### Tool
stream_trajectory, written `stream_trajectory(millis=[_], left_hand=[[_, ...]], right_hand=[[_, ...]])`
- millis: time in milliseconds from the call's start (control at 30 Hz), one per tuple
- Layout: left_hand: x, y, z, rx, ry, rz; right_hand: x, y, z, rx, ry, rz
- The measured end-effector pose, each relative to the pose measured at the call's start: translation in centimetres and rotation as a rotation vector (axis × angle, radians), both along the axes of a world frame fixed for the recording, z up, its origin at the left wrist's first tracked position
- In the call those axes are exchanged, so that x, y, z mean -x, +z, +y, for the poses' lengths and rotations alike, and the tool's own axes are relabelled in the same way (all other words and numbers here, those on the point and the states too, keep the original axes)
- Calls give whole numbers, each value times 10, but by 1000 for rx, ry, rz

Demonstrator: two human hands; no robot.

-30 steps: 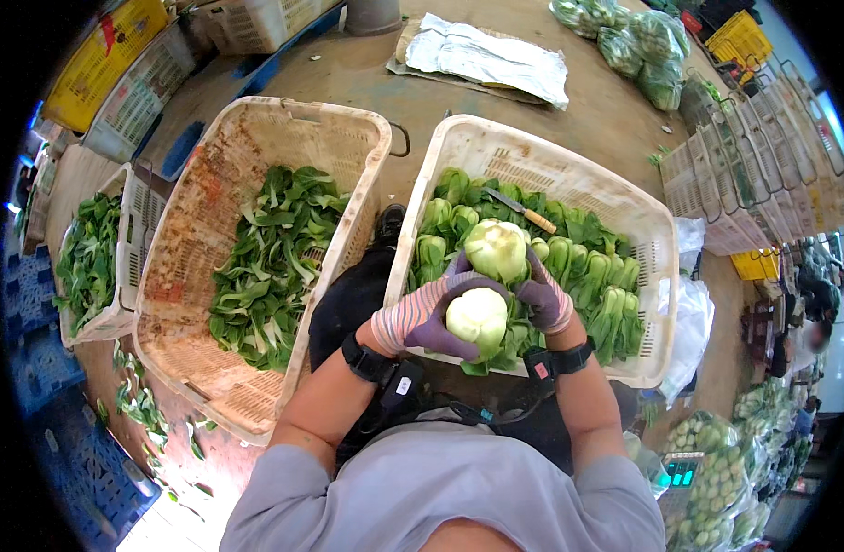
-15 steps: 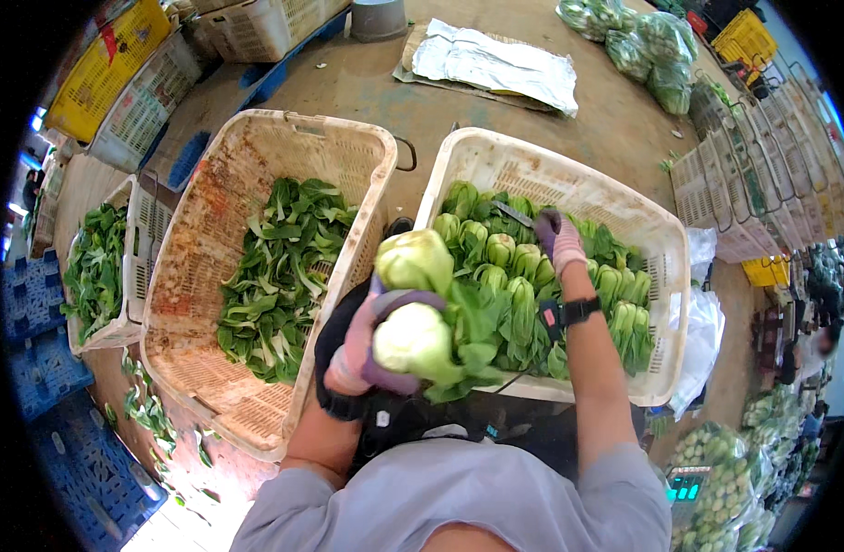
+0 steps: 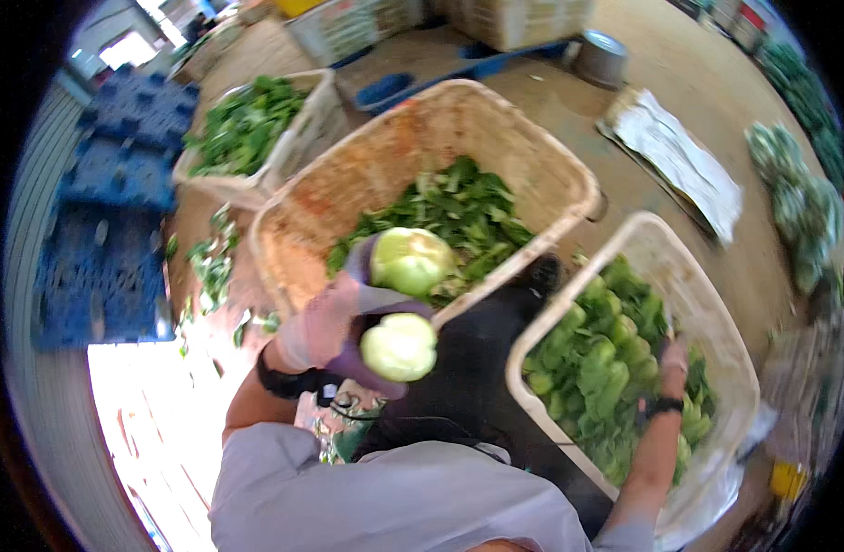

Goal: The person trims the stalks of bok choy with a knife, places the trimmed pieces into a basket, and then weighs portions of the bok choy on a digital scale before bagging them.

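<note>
My left hand (image 3: 348, 308), gloved in purple and pink, is closed on two pale green bok choy heads, an upper one (image 3: 409, 262) and a lower one (image 3: 399, 348), over the left part of my lap near a large stained crate (image 3: 293, 230) of loose leaves (image 3: 473, 212). My right hand (image 3: 672, 361), blurred, is closed on what appears to be the knife (image 3: 668, 317) inside the right-hand white crate (image 3: 551, 313), among rows of bok choy (image 3: 606, 377).
A smaller crate (image 3: 307, 124) of greens stands at upper left, beside blue pallets (image 3: 109, 267). Behind are more crates (image 3: 523, 18), a metal bucket (image 3: 599, 60) and a flattened white sack (image 3: 680, 156). Bagged vegetables (image 3: 790, 202) lie at right; fallen leaves (image 3: 210, 267) are on the floor.
My right hand has left the two heads and reached to the knife in the right crate. My left hand has carried both heads leftward. The view has swung toward the left.
</note>
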State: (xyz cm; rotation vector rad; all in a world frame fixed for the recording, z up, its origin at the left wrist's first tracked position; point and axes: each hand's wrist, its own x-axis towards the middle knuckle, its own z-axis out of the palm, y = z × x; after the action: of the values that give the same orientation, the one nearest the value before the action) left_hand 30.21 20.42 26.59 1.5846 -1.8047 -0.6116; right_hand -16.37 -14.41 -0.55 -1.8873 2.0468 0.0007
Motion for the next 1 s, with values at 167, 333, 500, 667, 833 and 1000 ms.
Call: stream_trajectory(millis=[167,333,500,667,833,1000], left_hand=[[11,-55,28,4,149,93],[24,-94,20,-28,142,127],[36,-103,17,-21,214,274],[34,-106,19,17,221,279],[40,-110,19,17,234,281],[46,-106,14,23,258,269]], right_hand=[[-81,42,57,-489,-22,-1403],[-206,158,154,-726,464,-1165],[-249,160,187,-652,660,-1162],[-261,154,189,-654,634,-1138],[-264,143,197,-35,1026,-979],[-274,184,201,315,1331,-429]])
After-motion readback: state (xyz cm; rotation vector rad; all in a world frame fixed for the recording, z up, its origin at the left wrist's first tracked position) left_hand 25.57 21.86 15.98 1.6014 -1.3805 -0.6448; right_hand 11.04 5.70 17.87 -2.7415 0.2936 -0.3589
